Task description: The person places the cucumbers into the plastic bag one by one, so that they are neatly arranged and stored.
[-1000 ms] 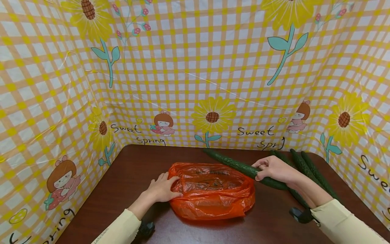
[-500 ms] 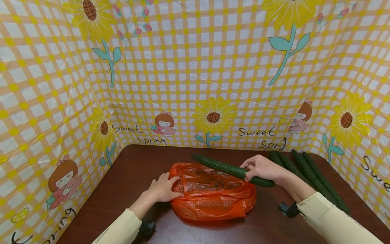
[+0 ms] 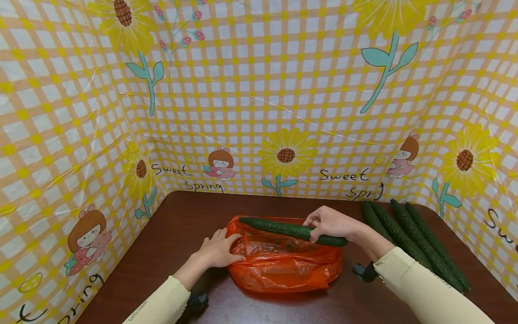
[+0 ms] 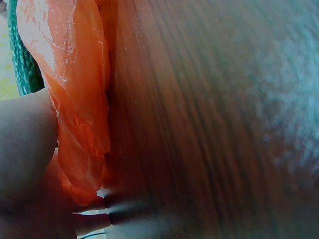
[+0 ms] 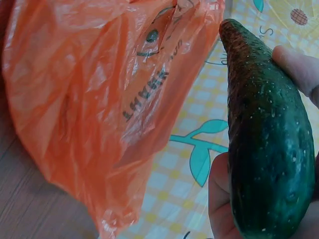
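My right hand (image 3: pixel 333 225) grips a long dark green cucumber (image 3: pixel 279 227) near its right end, thumb on the near side. The cucumber lies crosswise over the mouth of an orange plastic bag (image 3: pixel 283 272), its left tip at the bag's back left rim. Close up in the right wrist view, the bumpy cucumber (image 5: pixel 269 144) stands beside the bag's printed side (image 5: pixel 114 89). My left hand (image 3: pixel 218 250) rests against the bag's left end, fingers spread and thumb at the near side. The left wrist view shows crumpled orange plastic (image 4: pixel 75 99) beside that hand.
Several more cucumbers (image 3: pixel 408 234) lie side by side on the right of the brown table (image 3: pixel 190 209). A sunflower-and-check cloth (image 3: pixel 251 112) walls in the back and both sides. Dark wrist devices (image 3: pixel 364 272) hang under both forearms.
My right hand has carried the cucumber leftward, from the bag's back right side to across its mouth. The cucumber lies flatter in view now. My left hand has stayed at the bag's left end.
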{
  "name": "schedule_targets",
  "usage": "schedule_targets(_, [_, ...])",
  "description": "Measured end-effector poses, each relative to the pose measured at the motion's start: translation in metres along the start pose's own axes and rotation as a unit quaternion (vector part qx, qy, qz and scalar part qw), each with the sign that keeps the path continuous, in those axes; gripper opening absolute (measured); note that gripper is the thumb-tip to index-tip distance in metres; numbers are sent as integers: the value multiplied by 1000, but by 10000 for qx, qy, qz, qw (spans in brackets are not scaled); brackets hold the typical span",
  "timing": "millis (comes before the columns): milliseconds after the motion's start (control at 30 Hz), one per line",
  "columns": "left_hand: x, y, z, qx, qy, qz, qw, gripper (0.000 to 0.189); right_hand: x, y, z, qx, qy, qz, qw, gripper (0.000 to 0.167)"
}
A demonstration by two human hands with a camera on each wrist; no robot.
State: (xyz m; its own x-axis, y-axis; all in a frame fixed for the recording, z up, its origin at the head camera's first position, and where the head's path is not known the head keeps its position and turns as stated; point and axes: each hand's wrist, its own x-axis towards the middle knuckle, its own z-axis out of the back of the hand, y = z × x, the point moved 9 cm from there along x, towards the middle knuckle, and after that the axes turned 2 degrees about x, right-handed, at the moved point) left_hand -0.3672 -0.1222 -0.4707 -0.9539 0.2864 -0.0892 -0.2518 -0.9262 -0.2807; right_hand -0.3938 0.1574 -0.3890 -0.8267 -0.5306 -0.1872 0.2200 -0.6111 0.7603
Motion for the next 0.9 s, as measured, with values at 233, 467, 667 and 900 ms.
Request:
schedule_targets(233, [-1, -2, 2, 22, 20, -8, 10000, 72, 14, 3, -10, -85, 132, 64, 9999, 15])
schedule_targets(467, [-1, -2, 1, 64, 37, -25, 10000, 72, 25, 2, -16, -258, 196, 7, 9995, 40])
schedule_targets(667, [0, -3, 0, 92, 45, -3, 9999, 73, 33, 0, -15, -447, 204, 22, 9988, 24])
schedule_targets(900, [0, -2, -2, 84, 87, 26, 9999, 73, 39, -6, -16, -634, 452, 31, 9970, 9])
